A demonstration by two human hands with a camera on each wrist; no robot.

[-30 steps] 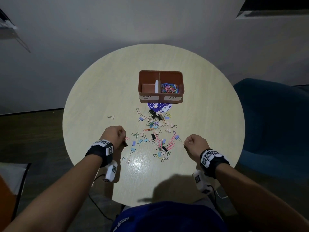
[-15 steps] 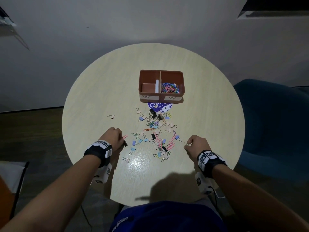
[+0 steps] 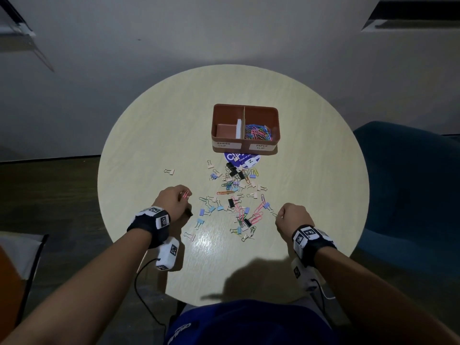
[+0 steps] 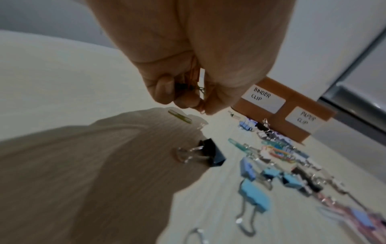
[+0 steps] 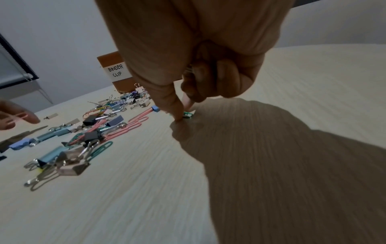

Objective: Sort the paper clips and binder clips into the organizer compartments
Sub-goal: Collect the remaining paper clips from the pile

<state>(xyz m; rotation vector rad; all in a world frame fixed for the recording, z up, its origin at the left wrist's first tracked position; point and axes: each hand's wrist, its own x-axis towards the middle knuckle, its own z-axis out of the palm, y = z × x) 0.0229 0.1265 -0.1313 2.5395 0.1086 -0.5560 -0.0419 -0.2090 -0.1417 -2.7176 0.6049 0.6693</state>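
A brown two-compartment organizer [image 3: 225,146] stands at the middle of the round table [image 3: 149,135]. Its right side, labelled PAPER CLIP, holds coloured paper clips [image 3: 257,132]. The left side is labelled BINDER CLIP [image 4: 262,96]. A loose pile of mixed clips [image 3: 236,195] lies between my hands. My left hand [image 3: 174,199] hovers left of the pile with its fingers curled round pink paper clips [image 3: 186,194]. A black binder clip [image 4: 213,154] lies below it. My right hand [image 3: 290,215] is right of the pile, thumb and forefinger pinching a small clip [image 5: 188,114] on the tabletop.
A round blue sticker [image 3: 242,158] lies just in front of the organizer. One pale binder clip [image 3: 169,171] sits apart to the left. A dark blue chair [image 3: 410,183] stands at the table's right side. The near table edge is by my body.
My right hand has come down and forward to the tabletop and pinched a small clip. My left hand has edged forward, with pink paper clips now showing at its fingertips.
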